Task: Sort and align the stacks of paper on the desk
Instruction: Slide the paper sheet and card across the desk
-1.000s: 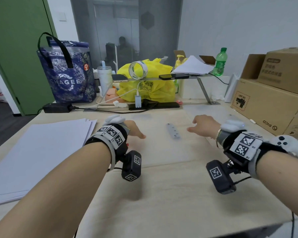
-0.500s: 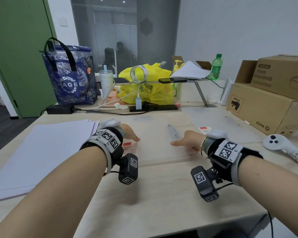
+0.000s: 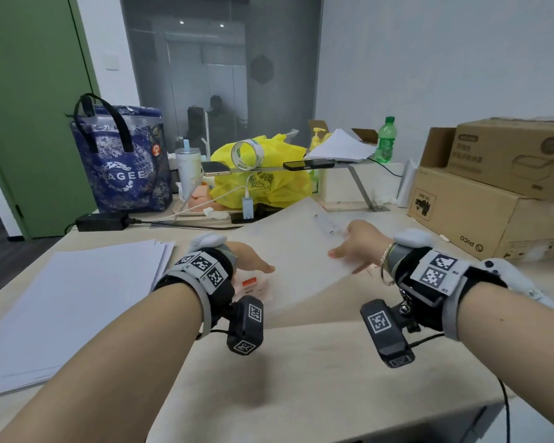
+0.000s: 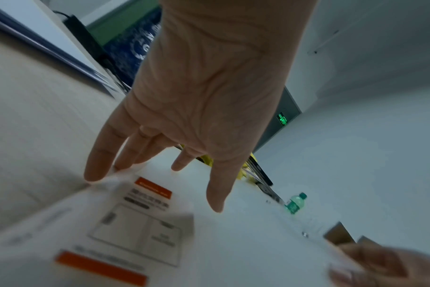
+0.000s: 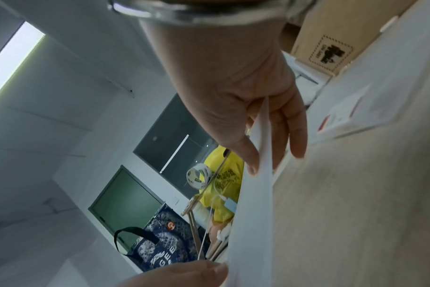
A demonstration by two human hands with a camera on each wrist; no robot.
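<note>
Head cam looks forward and down over the tabletop [image 3: 301, 362]. Wrist cams sit close under each palm, facing along the fingers, tilted upward (ceiling visible). All three share the yellow bag [image 3: 263, 183] and blue tote [image 3: 122, 167].

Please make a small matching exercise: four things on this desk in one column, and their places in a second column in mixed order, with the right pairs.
Things
1. green bottle
2. blue tote bag
3. roll of tape
4. white paper stack

Places
A. desk's near left part
B. on the raised shelf, before the yellow bag
C. far left, by the green door
D. far right end of the shelf

Pairs: 1-D, 2-C, 3-B, 4-A
</note>
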